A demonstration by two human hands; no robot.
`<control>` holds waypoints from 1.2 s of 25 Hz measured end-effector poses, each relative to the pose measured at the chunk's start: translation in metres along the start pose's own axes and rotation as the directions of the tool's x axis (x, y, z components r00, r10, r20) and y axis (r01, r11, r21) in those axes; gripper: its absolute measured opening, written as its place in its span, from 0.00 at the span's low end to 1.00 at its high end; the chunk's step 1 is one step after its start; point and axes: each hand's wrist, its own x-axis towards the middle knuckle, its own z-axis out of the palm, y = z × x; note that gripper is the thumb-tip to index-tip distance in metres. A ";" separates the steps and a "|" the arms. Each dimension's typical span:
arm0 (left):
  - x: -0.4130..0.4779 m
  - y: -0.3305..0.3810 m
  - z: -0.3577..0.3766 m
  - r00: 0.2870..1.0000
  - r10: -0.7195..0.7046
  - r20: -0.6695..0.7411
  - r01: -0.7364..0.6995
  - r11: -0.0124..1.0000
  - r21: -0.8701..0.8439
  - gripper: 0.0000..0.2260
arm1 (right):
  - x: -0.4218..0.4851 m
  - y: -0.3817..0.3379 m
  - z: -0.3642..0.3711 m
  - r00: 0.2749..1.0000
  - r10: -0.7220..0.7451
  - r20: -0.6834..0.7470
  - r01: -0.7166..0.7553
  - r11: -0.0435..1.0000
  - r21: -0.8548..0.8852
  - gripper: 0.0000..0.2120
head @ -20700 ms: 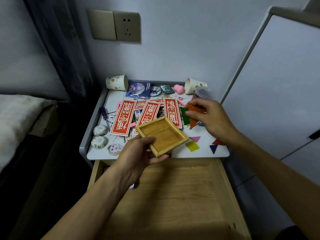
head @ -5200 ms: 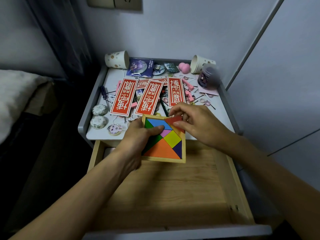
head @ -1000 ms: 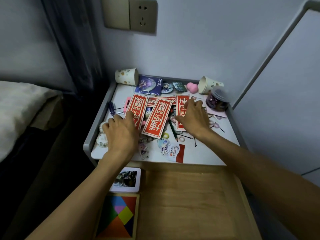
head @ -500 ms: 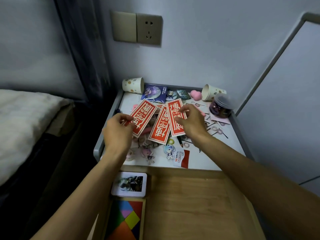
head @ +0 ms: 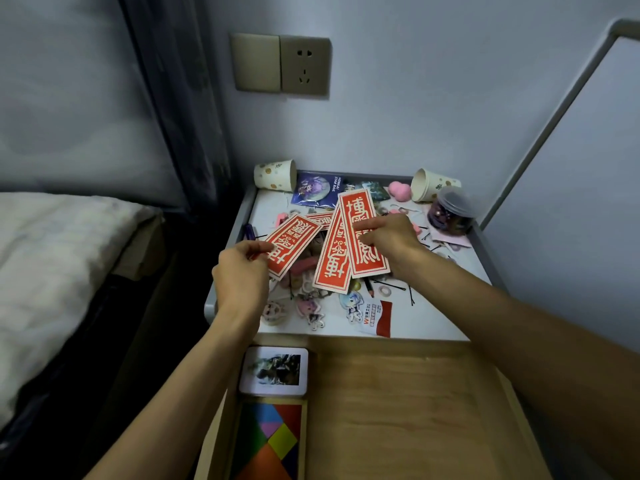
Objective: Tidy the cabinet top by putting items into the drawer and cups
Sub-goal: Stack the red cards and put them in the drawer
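Several long red paper strips with white characters lie fanned over the cabinet top [head: 426,320]. My left hand [head: 242,271] pinches the lower end of the left strip [head: 294,242]. My right hand [head: 391,237] pinches the rightmost strip [head: 360,216], which overlaps another strip [head: 334,261]. Two paper cups lie on their sides at the back, one on the left [head: 275,174] and one on the right [head: 434,185]. The wooden drawer [head: 398,403] stands pulled out below, holding a tangram tray [head: 272,441] and a white photo tin [head: 274,370].
Small clutter covers the cabinet top: a clear jar [head: 452,213], a pink sponge [head: 400,190], a dark badge card [head: 317,188], acrylic figure charms [head: 351,304], hairpins, rings. A bed [head: 52,265] is on the left, a white door [head: 588,202] on the right.
Both hands have gone from lying flat on the red strips to pinching them, and the strips have been drawn together and lifted at their near ends.
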 end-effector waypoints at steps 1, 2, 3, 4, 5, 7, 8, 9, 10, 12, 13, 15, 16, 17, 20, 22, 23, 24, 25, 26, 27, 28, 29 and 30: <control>-0.002 0.002 0.000 1.000 0.004 -0.005 -0.004 1.000 -0.003 0.10 | -0.010 -0.003 -0.009 1.000 -0.013 -0.005 0.013 0.999 0.046 0.12; -0.004 0.002 0.000 1.000 0.008 -0.002 -0.008 1.000 -0.002 0.11 | -0.020 -0.006 -0.018 1.000 -0.026 -0.006 0.027 0.994 0.102 0.11; -0.006 0.003 0.001 1.000 0.018 0.012 -0.018 1.000 0.012 0.11 | -0.032 -0.008 -0.028 1.000 -0.025 -0.004 0.025 0.986 0.167 0.10; -0.009 0.004 0.003 0.998 0.034 0.046 -0.036 0.999 0.026 0.12 | -0.044 -0.009 -0.038 1.000 -0.013 0.005 0.011 0.971 0.241 0.09; -0.014 0.005 0.007 0.994 0.053 0.096 -0.056 0.998 0.034 0.12 | -0.056 -0.008 -0.047 1.000 -0.001 0.020 -0.005 0.948 0.318 0.09; -0.029 0.007 0.012 0.971 0.089 0.220 -0.090 0.996 -0.005 0.11 | -0.077 0.003 -0.059 0.999 0.031 0.042 -0.047 0.879 0.474 0.10; -0.040 0.010 0.013 0.953 0.119 0.280 -0.117 0.993 -0.025 0.09 | -0.085 0.010 -0.062 0.998 0.051 0.043 -0.066 0.841 0.538 0.10; -0.051 0.013 0.016 0.929 0.157 0.336 -0.152 0.988 -0.040 0.06 | -0.091 0.020 -0.063 0.997 0.068 0.042 -0.080 0.808 0.583 0.11; -0.061 0.015 0.019 0.905 0.199 0.377 -0.194 0.980 -0.050 0.06 | -0.096 0.028 -0.062 0.995 0.083 0.047 -0.094 0.787 0.609 0.11; -0.073 0.017 0.022 0.875 0.269 0.402 -0.274 0.961 -0.047 0.04 | -0.099 0.040 -0.058 0.994 0.092 0.055 -0.106 0.775 0.623 0.12; -0.076 0.018 0.023 0.871 0.288 0.397 -0.289 0.956 -0.057 0.04 | -0.100 0.042 -0.057 0.995 0.082 0.049 -0.095 0.782 0.616 0.12; -0.077 0.017 0.024 0.887 0.234 0.398 -0.188 0.970 -0.152 0.09 | -0.100 0.040 -0.059 0.998 0.063 0.021 -0.063 0.798 0.600 0.12; -0.076 0.017 0.024 0.893 0.187 0.409 -0.112 0.974 -0.199 0.12 | -0.100 0.040 -0.060 0.998 0.063 0.003 -0.052 0.803 0.593 0.12; -0.075 0.017 0.025 0.893 0.158 0.422 -0.062 0.971 -0.233 0.14 | -0.099 0.040 -0.061 0.998 0.057 -0.009 -0.041 0.807 0.589 0.12; -0.072 0.016 0.026 0.897 0.185 0.402 -0.131 0.979 -0.159 0.09 | -0.099 0.042 -0.057 0.999 0.029 0.019 -0.034 0.837 0.547 0.10; -0.068 0.015 0.025 0.925 0.183 0.334 -0.164 0.983 -0.084 0.06 | -0.096 0.041 -0.058 1.000 0.013 0.026 -0.023 0.892 0.452 0.09; -0.065 0.015 0.023 0.935 0.181 0.306 -0.169 0.983 -0.065 0.06 | -0.093 0.039 -0.061 1.000 -0.010 0.002 0.009 0.927 0.374 0.09; -0.062 0.015 0.020 0.940 0.184 0.289 -0.174 0.983 -0.060 0.07 | -0.091 0.037 -0.065 0.998 -0.051 -0.032 0.058 0.957 0.285 0.11; -0.060 0.016 0.016 0.941 0.185 0.284 -0.174 0.983 -0.064 0.09 | -0.089 0.035 -0.071 0.992 -0.113 -0.060 0.123 0.972 0.199 0.13; -0.058 0.017 0.013 0.939 0.188 0.288 -0.174 0.982 -0.072 0.13 | -0.088 0.032 -0.077 0.980 -0.187 -0.062 0.194 0.972 0.130 0.17; -0.057 0.018 0.010 0.935 0.191 0.299 -0.175 0.981 -0.080 0.16 | -0.088 0.030 -0.081 0.964 -0.264 -0.032 0.265 0.962 0.068 0.20; -0.057 0.020 0.008 0.929 0.191 0.316 -0.171 0.981 -0.088 0.17 | -0.089 0.027 -0.084 0.945 -0.325 0.021 0.325 0.946 -0.004 0.21; -0.059 0.023 0.008 0.923 0.184 0.337 -0.158 0.982 -0.102 0.17 | -0.090 0.026 -0.085 0.927 -0.366 0.082 0.373 0.923 -0.092 0.20; -0.060 0.024 0.008 0.916 0.173 0.362 -0.140 0.983 -0.117 0.15 | -0.090 0.027 -0.085 0.912 -0.386 0.137 0.407 0.895 -0.185 0.17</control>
